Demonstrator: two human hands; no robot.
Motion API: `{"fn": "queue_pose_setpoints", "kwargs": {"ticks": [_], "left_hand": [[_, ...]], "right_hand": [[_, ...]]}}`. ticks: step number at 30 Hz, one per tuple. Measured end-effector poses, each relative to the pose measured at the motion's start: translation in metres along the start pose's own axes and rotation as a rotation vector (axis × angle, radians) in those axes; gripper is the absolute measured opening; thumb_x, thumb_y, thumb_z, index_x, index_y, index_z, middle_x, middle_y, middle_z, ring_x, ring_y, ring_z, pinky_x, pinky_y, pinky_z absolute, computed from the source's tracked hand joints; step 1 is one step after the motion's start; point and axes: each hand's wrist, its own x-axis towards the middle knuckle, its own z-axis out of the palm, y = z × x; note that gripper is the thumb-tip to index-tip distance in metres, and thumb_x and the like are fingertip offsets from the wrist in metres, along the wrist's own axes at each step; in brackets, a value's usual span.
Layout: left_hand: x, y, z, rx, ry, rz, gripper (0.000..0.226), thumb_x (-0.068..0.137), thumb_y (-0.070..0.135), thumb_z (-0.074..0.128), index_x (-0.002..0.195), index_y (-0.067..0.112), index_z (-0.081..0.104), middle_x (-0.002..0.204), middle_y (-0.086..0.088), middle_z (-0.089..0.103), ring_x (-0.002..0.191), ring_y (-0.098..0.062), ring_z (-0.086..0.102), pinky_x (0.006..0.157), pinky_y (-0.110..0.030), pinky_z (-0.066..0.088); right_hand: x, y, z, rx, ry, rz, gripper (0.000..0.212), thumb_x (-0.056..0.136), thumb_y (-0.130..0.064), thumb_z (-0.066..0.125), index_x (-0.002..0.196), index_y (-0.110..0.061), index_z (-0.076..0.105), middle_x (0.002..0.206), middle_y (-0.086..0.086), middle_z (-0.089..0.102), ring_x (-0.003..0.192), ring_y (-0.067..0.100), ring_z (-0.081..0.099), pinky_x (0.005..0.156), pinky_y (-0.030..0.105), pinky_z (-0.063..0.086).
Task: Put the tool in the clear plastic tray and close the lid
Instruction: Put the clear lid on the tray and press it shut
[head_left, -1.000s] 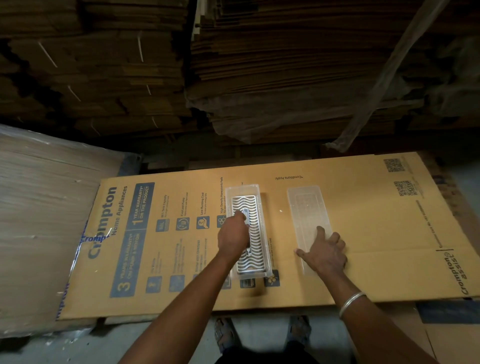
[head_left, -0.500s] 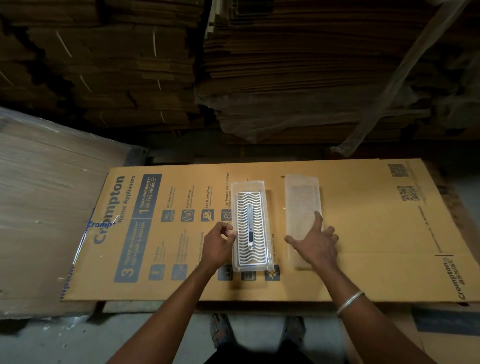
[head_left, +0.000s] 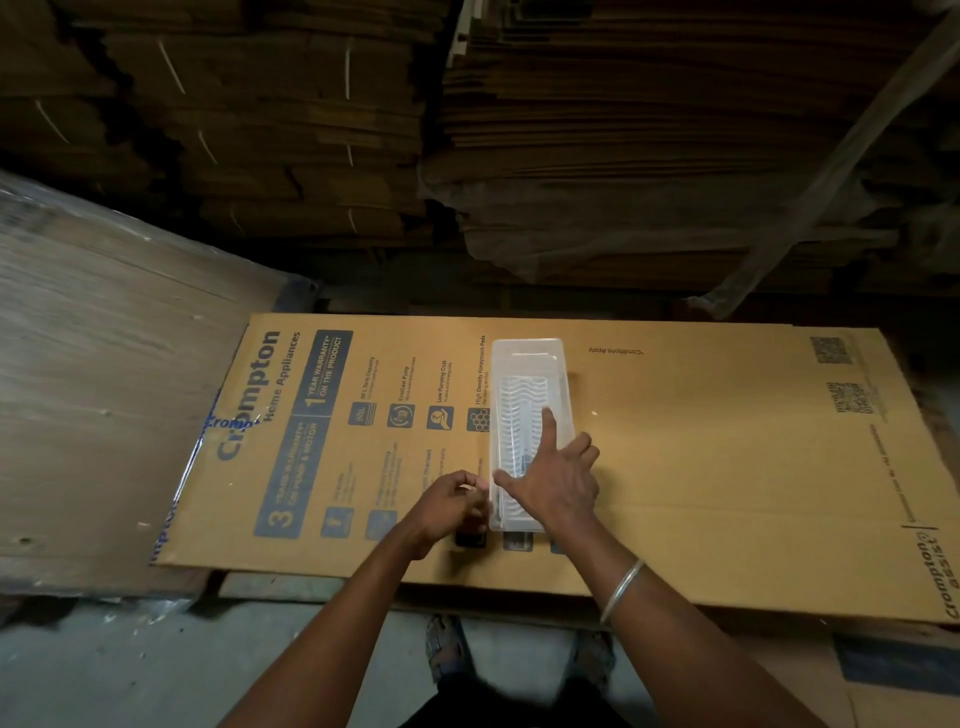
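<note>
Clear plastic tray (head_left: 530, 358) lies lengthwise on a flattened printed cardboard carton (head_left: 701, 457) that serves as the worktop. The clear lid (head_left: 558, 410) now sits on top of the tray, covering it along its length; whether it is pressed fully shut all round, cannot tell. Through the lid a white wavy-patterned insert (head_left: 514, 405) shows, and on it the tool (head_left: 525, 441), a narrow dark-and-pale bar lying along the tray's long axis, its near part hidden under the hand. Right hand (head_left: 558, 483) is spread flat over the near half of the lid, palm down, forefinger stretched out toward the far end, thumb reaching across to the lid's left edge; grip is wide open, fingers splayed and resting on the lid rather than clasping it. A metal bangle (head_left: 621, 590) circles the right wrist. Left hand (head_left: 449, 506) sits just beside the tray's near left corner, fingers curled inward in a loose fist, fingertips near or touching the tray wall; whether they pinch the rim or merely brace it, cannot tell. Blue print on the carton reads "Crompton Home Appliances" to the left of the tray. Stacks of flat cardboard sheets (head_left: 597, 156) rise behind the worktop, one with a loose plastic strip hanging across it. A pale wrapped board (head_left: 104, 364) lies at left. Two sandalled feet (head_left: 447, 647) show on the grey floor below the carton's near edge.
</note>
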Motion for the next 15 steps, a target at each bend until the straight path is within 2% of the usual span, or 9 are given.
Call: {"fn": "queue_pose_setpoints", "kwargs": {"ticks": [3, 5, 7, 9, 12, 15], "left_hand": [[-0.004, -0.002, -0.003, 0.028, -0.039, 0.016, 0.03, 0.09, 0.013, 0.07, 0.115, 0.001, 0.059, 0.083, -0.01, 0.069, 0.072, -0.02, 0.065, 0.079, -0.039, 0.058], [-0.004, -0.004, -0.003, 0.045, -0.046, 0.047, 0.045, 0.078, 0.018, 0.085, 0.112, 0.002, 0.061, 0.084, -0.01, 0.064, 0.072, -0.018, 0.064, 0.07, -0.032, 0.058], [-0.002, -0.006, -0.003, 0.088, -0.036, 0.085, 0.054, 0.065, 0.026, 0.094, 0.107, 0.006, 0.065, 0.082, -0.007, 0.062, 0.073, -0.018, 0.061, 0.071, -0.035, 0.056], [0.001, -0.009, -0.003, 0.136, -0.017, 0.094, 0.055, 0.062, 0.026, 0.094, 0.105, 0.007, 0.065, 0.081, -0.005, 0.062, 0.072, -0.016, 0.061, 0.074, -0.038, 0.057], [0.003, -0.011, -0.005, 0.146, -0.024, 0.082, 0.052, 0.071, 0.015, 0.09, 0.111, 0.001, 0.06, 0.086, -0.009, 0.061, 0.066, -0.013, 0.064, 0.071, -0.036, 0.058], [0.003, -0.012, -0.005, 0.15, -0.037, 0.074, 0.05, 0.074, 0.015, 0.088, 0.114, 0.005, 0.059, 0.09, -0.009, 0.061, 0.07, -0.017, 0.065, 0.077, -0.042, 0.059]], "right_hand": [[0.002, -0.009, 0.003, -0.05, -0.011, 0.015, 0.12, 0.07, -0.08, 0.065, 0.158, -0.035, -0.003, 0.131, 0.018, 0.03, 0.115, 0.032, 0.036, 0.069, 0.04, 0.05], [0.002, -0.013, 0.007, -0.081, -0.019, 0.03, 0.12, 0.069, -0.081, 0.063, 0.158, -0.035, -0.004, 0.13, 0.018, 0.03, 0.114, 0.032, 0.035, 0.071, 0.04, 0.054], [0.001, -0.017, 0.011, -0.104, -0.025, 0.042, 0.119, 0.069, -0.082, 0.062, 0.158, -0.035, -0.003, 0.129, 0.018, 0.029, 0.114, 0.032, 0.035, 0.076, 0.044, 0.057], [0.001, -0.019, 0.015, -0.127, -0.022, 0.049, 0.119, 0.069, -0.082, 0.062, 0.158, -0.035, -0.001, 0.13, 0.018, 0.027, 0.115, 0.033, 0.033, 0.078, 0.046, 0.058], [0.003, -0.02, 0.016, -0.142, -0.038, 0.055, 0.118, 0.071, -0.082, 0.062, 0.159, -0.033, -0.001, 0.132, 0.019, 0.026, 0.119, 0.034, 0.033, 0.079, 0.045, 0.058], [0.008, -0.016, 0.016, -0.135, -0.074, 0.042, 0.116, 0.077, -0.078, 0.061, 0.16, -0.028, -0.003, 0.139, 0.023, 0.025, 0.123, 0.036, 0.034, 0.085, 0.044, 0.054]]}}
